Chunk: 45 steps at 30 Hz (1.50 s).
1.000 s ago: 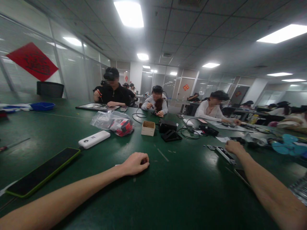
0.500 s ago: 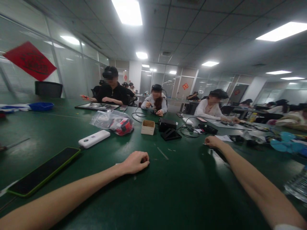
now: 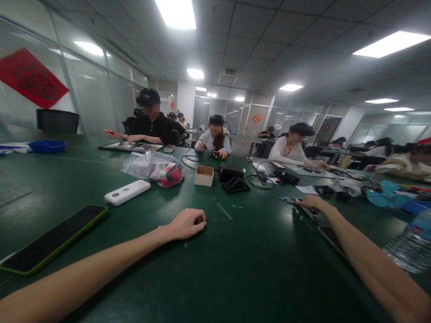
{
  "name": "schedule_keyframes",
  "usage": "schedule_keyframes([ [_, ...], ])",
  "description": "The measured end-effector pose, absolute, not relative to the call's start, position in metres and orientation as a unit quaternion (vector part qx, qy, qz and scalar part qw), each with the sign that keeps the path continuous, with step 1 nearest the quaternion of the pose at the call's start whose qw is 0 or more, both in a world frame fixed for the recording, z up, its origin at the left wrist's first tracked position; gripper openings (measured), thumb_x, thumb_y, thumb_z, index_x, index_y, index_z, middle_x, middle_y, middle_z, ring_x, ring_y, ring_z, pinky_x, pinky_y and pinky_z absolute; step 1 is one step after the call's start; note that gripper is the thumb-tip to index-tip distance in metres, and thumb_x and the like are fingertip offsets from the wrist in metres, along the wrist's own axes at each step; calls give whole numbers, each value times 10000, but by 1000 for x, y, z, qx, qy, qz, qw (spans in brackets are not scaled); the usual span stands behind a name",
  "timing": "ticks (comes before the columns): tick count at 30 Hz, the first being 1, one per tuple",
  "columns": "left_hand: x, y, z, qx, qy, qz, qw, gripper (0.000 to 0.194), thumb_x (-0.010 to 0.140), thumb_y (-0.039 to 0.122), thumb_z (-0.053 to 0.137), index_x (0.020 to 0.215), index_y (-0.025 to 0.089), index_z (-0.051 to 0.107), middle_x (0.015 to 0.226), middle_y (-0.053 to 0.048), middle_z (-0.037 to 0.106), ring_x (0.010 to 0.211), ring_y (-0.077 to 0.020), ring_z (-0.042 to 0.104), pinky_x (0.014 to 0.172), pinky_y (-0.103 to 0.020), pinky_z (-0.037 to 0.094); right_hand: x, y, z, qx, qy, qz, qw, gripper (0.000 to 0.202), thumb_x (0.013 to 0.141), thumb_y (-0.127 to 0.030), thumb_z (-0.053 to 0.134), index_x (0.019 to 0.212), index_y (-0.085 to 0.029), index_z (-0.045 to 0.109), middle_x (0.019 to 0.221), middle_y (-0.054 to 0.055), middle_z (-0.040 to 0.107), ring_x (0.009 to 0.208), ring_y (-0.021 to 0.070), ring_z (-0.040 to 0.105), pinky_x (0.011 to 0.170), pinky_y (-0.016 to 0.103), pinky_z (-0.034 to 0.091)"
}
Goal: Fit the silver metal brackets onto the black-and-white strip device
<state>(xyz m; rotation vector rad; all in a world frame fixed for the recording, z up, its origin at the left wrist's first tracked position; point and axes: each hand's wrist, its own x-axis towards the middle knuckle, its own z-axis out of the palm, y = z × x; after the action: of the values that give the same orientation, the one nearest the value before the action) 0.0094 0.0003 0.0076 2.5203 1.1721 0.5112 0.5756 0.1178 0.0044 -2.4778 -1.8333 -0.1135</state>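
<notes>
Spot a slim pale device (image 3: 316, 216) lying right of the cardboard box (image 3: 204, 176) and nearer the camera. Can't make out much of it: covered in part by the right hand (image 3: 314, 203) and its forearm. Looks narrow, pale-edged, with a bright glint by the fingers; can't name the type. Note small metallic parts (image 3: 286, 199) just beside its far end, also right of the box, too small to identify.

Have the right hand low over the device, fingers bent down at its far end. Can't tell how far open, or whether gripping or only touching. Have the left hand (image 3: 188, 223) on the green table (image 3: 249, 264), nearer the camera than the box and slightly left. Shows loosely curled, part-open, gap between thumb and fingers, with nothing seen in it.

Find a dark flat item (image 3: 332, 237) partly under the right forearm, right of the box and nearer. Left of the box, see the clear bag (image 3: 168, 172) with red and black contents, the white power bank (image 3: 127, 193), then the green-edged phone (image 3: 55, 237). Just right of the box, see the black case (image 3: 232, 172). Far right of the box, see the clear bottle (image 3: 411, 244), cut off by the frame.
</notes>
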Motion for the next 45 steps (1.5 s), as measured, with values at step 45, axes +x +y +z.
schedule_keyframes([
  [45, 10, 3, 7, 885, 402, 179, 154, 174, 820, 315, 505, 825, 178, 612, 717, 0, 629, 631, -137, 559, 579, -225, 377, 536, 63, 17, -753, -637, -166, 2, 254, 754, -382, 559, 871, -169, 485, 928, 118, 578, 817, 245, 558, 614, 293, 366],
])
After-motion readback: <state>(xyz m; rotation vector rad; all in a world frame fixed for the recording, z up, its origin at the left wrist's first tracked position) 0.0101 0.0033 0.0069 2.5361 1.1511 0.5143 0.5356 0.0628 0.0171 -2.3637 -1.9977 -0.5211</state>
